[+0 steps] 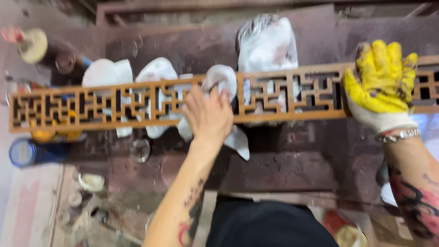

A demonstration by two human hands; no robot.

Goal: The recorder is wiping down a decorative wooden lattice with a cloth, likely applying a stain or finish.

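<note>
A long, narrow wooden lattice panel with an orange-brown finish lies across a stained workbench. My left hand, bare, presses a white rag against the middle of the panel. My right hand, in a yellow and white work glove, rests flat on the panel's right part with fingers spread. A metal bracelet sits on that wrist. More white rags lie under and behind the lattice.
The dark reddish workbench carries a crumpled white plastic bag at the back. At left stand a blue can, a round brush or pad and small jars. Lids and debris litter the floor at lower left.
</note>
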